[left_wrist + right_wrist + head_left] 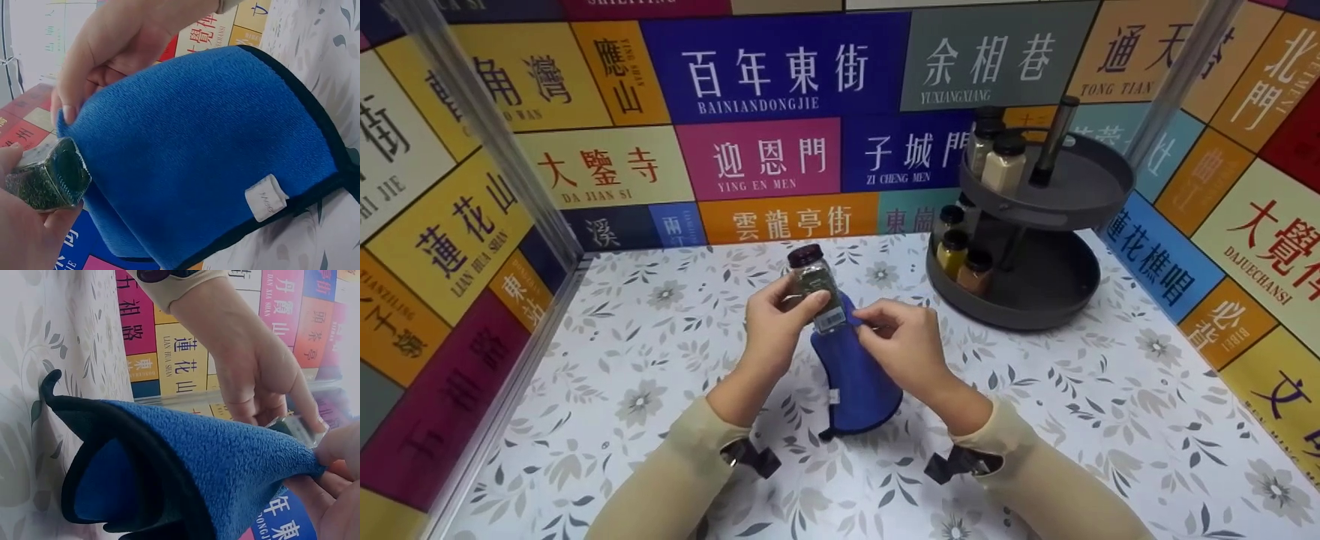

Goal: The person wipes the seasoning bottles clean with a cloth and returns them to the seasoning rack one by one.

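My left hand [776,319] grips a square glass spice jar [819,296] with a dark cap and green dried flakes inside, tilted above the table. Between thumb and fingers, my right hand [904,337] pinches the top of a blue cloth [859,382] with a black edge and a small white tag. From that pinch the cloth [197,146] hangs down beside the jar's base [70,171], its lower edge at the tabletop. In the right wrist view the cloth [236,455] drapes in a fold and partly hides the jar [295,427].
A dark two-tier round rack [1012,311] stands at the back right. Light-filled jars [1003,169] sit on its upper tier, and several small jars [975,271] on the lower. Sign-patterned walls [780,82] enclose the floral-covered table [645,457].
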Tool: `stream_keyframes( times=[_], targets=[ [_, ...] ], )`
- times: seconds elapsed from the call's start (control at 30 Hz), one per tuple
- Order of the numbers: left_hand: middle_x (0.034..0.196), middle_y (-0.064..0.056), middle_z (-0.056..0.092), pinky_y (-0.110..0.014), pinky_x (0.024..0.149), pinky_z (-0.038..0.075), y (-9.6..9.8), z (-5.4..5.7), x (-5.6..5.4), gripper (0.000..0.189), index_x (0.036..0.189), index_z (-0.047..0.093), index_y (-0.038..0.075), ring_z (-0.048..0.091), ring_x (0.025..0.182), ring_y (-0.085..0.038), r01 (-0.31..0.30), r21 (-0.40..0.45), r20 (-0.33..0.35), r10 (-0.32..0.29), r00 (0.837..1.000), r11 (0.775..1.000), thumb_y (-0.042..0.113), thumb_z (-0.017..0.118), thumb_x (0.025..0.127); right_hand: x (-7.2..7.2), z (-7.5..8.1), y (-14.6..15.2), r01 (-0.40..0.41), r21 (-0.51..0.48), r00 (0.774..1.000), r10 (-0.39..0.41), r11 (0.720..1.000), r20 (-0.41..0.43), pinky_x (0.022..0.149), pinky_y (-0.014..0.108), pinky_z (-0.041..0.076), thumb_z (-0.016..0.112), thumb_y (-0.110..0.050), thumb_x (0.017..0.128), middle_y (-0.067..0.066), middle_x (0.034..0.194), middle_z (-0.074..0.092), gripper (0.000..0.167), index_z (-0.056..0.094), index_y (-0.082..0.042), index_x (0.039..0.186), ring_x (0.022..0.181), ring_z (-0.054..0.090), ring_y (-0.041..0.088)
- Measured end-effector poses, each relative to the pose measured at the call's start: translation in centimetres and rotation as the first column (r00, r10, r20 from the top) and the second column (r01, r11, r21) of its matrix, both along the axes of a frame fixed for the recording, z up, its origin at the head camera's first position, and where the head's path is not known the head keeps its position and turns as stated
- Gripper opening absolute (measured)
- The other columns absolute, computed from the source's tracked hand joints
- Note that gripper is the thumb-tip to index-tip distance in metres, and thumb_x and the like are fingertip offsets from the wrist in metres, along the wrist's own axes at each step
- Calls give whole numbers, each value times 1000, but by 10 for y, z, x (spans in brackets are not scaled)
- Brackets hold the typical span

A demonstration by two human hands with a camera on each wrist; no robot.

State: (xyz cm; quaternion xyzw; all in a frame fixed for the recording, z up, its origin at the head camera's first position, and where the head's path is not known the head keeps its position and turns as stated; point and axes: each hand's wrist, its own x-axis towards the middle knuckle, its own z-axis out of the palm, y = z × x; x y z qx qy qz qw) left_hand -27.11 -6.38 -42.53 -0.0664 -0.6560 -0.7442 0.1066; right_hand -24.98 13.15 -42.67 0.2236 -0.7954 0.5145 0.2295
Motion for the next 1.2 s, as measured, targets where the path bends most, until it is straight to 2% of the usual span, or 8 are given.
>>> stream_keyframes(
  times=[0.1, 0.17, 0.33, 0.53, 0.77, 0.87, 0.97, 1.2],
  targets=[
    [115, -17, 77, -33, 88, 64, 1, -1, -1, 45, 129, 73, -1, 77, 106, -22, -34, -52, 0, 34, 999, 998, 11, 86, 87, 2, 0, 0, 20, 36, 997, -17, 999, -72, 68, 29, 64, 79, 4, 84, 5, 91, 83, 17, 85, -7, 96, 78, 79, 13],
    [99, -12, 76, -26, 79, 62, 1, -3, 0, 34, 114, 76, -1, 74, 92, -16, -39, -108, -26, 36, 999, 993, 13, 89, 85, 2, 0, 1, 28, 52, 993, -22, 998, -120, 69, 29, 64, 78, 5, 83, 7, 91, 83, 17, 85, -6, 95, 78, 80, 13],
    [73, 0, 51, -25, 62, 42, 3, -7, 2, 30, 83, 63, 4, 46, 65, -13, 49, -237, -86, -71, 994, 970, 16, 91, 84, 0, 3, 5, 39, 38, 978, -30, 999, -209, 69, 22, 63, 76, 8, 84, 9, 90, 83, 17, 84, -3, 96, 77, 80, 15],
    [77, 2, 61, -23, 62, 48, 3, -11, 5, 22, 93, 72, 8, 57, 63, -9, 196, -334, -25, -217, 976, 922, 20, 90, 85, -6, 8, 11, 32, -43, 970, -42, 999, -238, 72, 20, 62, 75, 12, 84, 11, 92, 82, 20, 83, -1, 96, 78, 81, 19],
    [77, 1, 61, -25, 61, 44, -2, -6, 8, 24, 107, 79, 12, 52, 64, -12, 263, -367, -33, -295, 955, 892, 20, 88, 86, -11, 11, 14, -6, -92, 991, -7, 996, -136, 72, 23, 63, 76, 10, 86, 9, 93, 82, 20, 83, -4, 98, 83, 80, 19],
    [81, 1, 68, -25, 64, 50, -2, -4, 8, 29, 112, 80, 8, 58, 68, -12, 289, -347, -33, -320, 947, 892, 16, 88, 85, -13, 10, 16, -24, -112, 993, 11, 993, -114, 71, 21, 62, 75, 11, 86, 8, 93, 82, 21, 83, -5, 98, 83, 80, 18],
    [88, -3, 75, -25, 68, 57, -1, -3, 9, 34, 116, 80, 6, 66, 73, -13, 290, -324, -44, -320, 946, 901, 13, 89, 84, -14, 9, 17, -58, -112, 983, 37, 992, -181, 72, 21, 63, 74, 15, 84, 12, 93, 82, 23, 83, -1, 97, 84, 80, 19],
    [93, -9, 77, -28, 77, 61, 4, 2, 13, 37, 118, 80, 10, 74, 83, -17, 184, -295, -91, -219, 971, 938, 17, 91, 83, -12, 7, 16, -89, -85, 928, 52, 992, -368, 74, 21, 63, 74, 20, 81, 17, 94, 82, 25, 83, 1, 95, 87, 81, 24]
  ],
)
